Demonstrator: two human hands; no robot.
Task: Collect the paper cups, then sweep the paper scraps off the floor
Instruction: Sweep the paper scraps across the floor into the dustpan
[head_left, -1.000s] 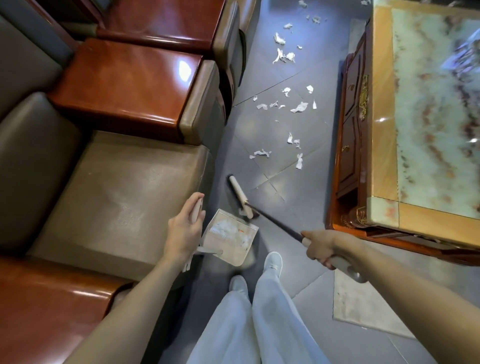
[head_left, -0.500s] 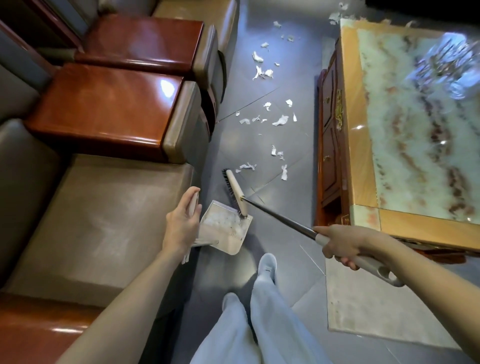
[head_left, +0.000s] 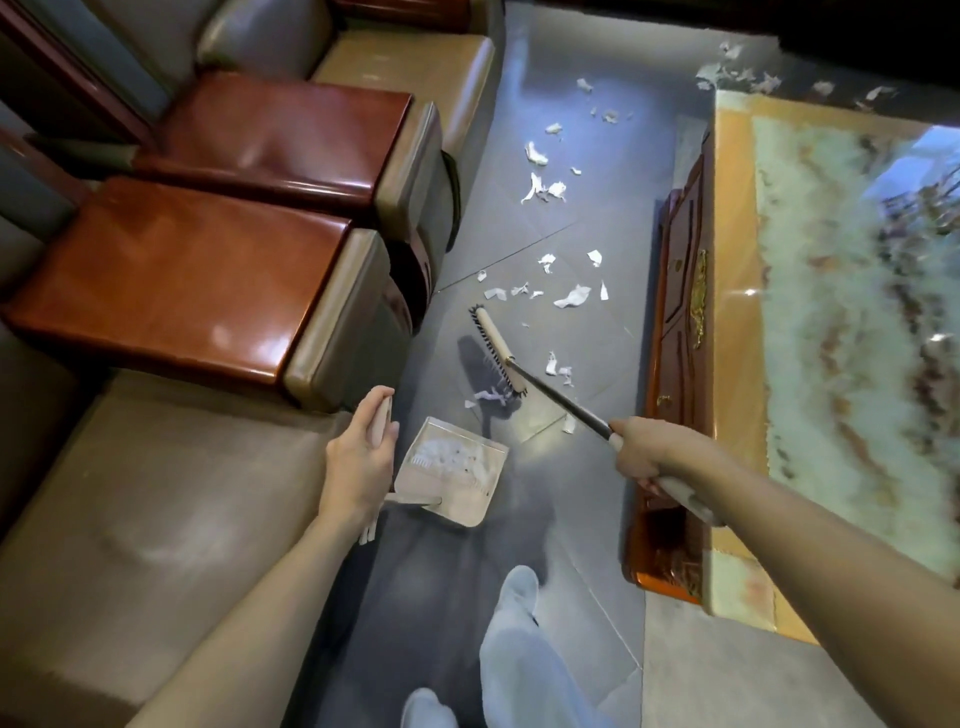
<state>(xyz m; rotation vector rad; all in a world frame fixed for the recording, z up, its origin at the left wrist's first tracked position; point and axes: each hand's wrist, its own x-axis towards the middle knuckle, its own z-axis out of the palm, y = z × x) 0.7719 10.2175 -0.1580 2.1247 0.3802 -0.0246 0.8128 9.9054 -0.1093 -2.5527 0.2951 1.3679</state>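
My left hand (head_left: 358, 457) grips the upright handle of a beige dustpan (head_left: 451, 470), whose tray rests on the grey floor and holds white scraps. My right hand (head_left: 647, 451) is closed around the long black broom handle. The broom head (head_left: 497, 349) is raised just beyond the dustpan, with a few paper scraps (head_left: 488, 397) under its near end. More torn white paper scraps (head_left: 571, 297) lie scattered up the aisle, and another cluster (head_left: 540, 188) sits farther away. No paper cups are in view.
Brown leather sofa seats (head_left: 171, 493) with glossy red wooden armrests (head_left: 176, 275) line the left of the aisle. A carved wooden coffee table with a marble top (head_left: 852, 332) bounds the right. My white-trousered legs and shoes (head_left: 511, 587) stand behind the dustpan. A pale rug (head_left: 737, 665) lies at lower right.
The broom head has moved away from the dustpan mouth, farther up the aisle toward the scraps. The dustpan has stayed in place, and my view has shifted forward.
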